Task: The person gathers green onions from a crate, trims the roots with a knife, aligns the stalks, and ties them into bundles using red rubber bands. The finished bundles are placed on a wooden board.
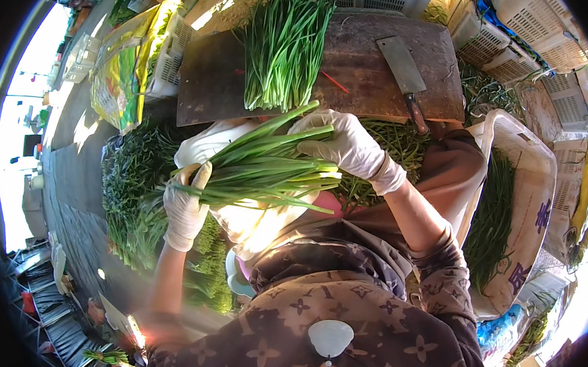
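Note:
Over my lap, a loose bunch of garlic chives (264, 168) lies across between my gloved hands. My left hand (187, 204) grips its leafy end, thumb over the leaves. At the other end, my right hand (345, 143) has thumb and fingers on several stalks, partly apart from the rest; some fingertips are hidden behind the leaves. The pale stalk ends point to the right. Beyond my hands, a neat pile of chives (285, 55) rests on a dark wooden board (354, 55). A cleaver (404, 71) lies on the board's right side, handle over the near edge.
A white plastic crate (541, 201) holding chives stands at my right. More green bunches (139, 198) lie on the floor at left. Loose trimmings (394, 144) sit below the board. A crate (173, 52) with a yellow bag and stacked crates (534, 31) stand farther off.

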Available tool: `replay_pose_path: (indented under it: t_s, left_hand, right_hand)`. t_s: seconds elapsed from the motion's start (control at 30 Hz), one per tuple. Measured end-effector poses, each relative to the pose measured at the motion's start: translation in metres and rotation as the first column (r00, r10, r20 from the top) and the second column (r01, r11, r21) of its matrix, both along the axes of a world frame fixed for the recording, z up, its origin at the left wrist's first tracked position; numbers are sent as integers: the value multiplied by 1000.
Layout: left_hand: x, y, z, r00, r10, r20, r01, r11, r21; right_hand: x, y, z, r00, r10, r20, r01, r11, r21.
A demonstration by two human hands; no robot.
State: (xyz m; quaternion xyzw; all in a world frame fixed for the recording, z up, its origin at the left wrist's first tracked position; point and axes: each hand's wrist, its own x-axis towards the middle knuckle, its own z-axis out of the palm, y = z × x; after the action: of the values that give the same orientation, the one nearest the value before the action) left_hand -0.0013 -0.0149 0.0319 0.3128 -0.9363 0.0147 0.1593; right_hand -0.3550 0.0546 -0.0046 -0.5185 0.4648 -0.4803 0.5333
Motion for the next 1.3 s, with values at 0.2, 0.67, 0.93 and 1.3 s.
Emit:
replay_pose_path:
  t_s: [0.2,0.67,0.93,1.3]
  left_hand:
    - [-13,12,-9,943,294,-156,110,168,980]
    - [-2,21,-60,821,541,-182,80,206,975]
    - [-43,48,-74,737,623,-264,208,162,965]
    - [-57,30,-57,807,589,43,101,-209,973]
  right_hand:
    - [-18,2,-27,998,-44,41,54,958,-282]
    - [-78,114,-91,835,-272,-477,311,951,1]
    - [70,18,-14,950,-236,-205,251,967,51]
    - [20,45,13,812,-498,306,536,842,-53]
